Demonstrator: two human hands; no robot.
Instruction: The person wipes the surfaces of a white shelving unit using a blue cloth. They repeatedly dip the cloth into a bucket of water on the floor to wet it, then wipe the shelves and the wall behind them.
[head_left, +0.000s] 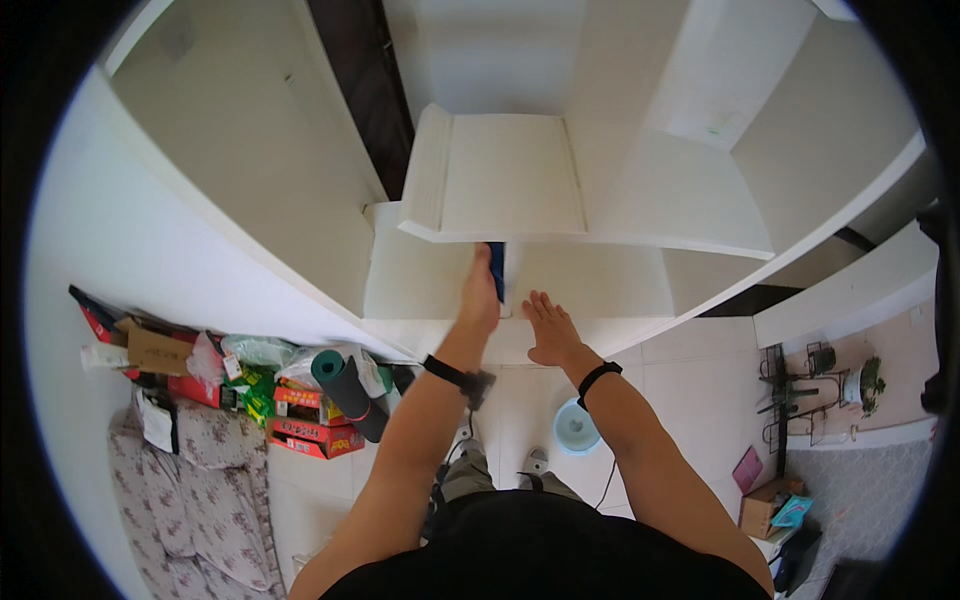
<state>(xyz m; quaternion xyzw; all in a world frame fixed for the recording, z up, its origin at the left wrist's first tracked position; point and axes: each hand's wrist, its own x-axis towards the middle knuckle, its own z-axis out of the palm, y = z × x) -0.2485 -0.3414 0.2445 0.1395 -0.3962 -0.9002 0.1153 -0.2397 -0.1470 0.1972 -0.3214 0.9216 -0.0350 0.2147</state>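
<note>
My left hand (480, 296) presses a dark blue cloth (496, 271) against the left side of the narrow upright divider (512, 279) in a white cabinet. The fingertips are hidden under the raised shelf (514, 172). On the divider's other side, my right hand (553, 330) lies palm down near the front edge of the lower shelf (607, 281). Its fingers are slightly apart and hold nothing. Both wrists wear black bands.
A light blue basin (577, 427) stands on the tiled floor by my feet. Snack cartons (319, 435), a rolled mat (349, 394) and a floral sofa (191, 495) are at left. A metal plant stand (814, 390) and a cardboard box (765, 506) are at right.
</note>
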